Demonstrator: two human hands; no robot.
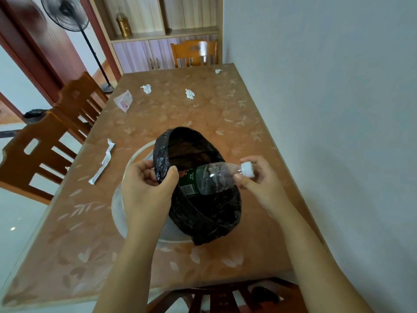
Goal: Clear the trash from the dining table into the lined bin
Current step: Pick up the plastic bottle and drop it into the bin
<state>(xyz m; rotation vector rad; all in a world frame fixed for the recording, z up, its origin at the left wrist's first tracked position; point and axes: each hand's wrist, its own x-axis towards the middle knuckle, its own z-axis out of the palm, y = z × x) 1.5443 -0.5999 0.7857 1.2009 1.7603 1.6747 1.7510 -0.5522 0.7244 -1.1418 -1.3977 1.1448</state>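
Over the mouth of the black-lined bin at the near middle of the bench, the right hand pinches the white-capped neck of a clear plastic bottle, its base pointing into the bin, while the left hand grips the liner at the bin's left rim. Seemingly empty, the bottle should be light, crushable and slick, so the stiff neck is the surest hold. Its green label carries a barcode, but no wording is legible.
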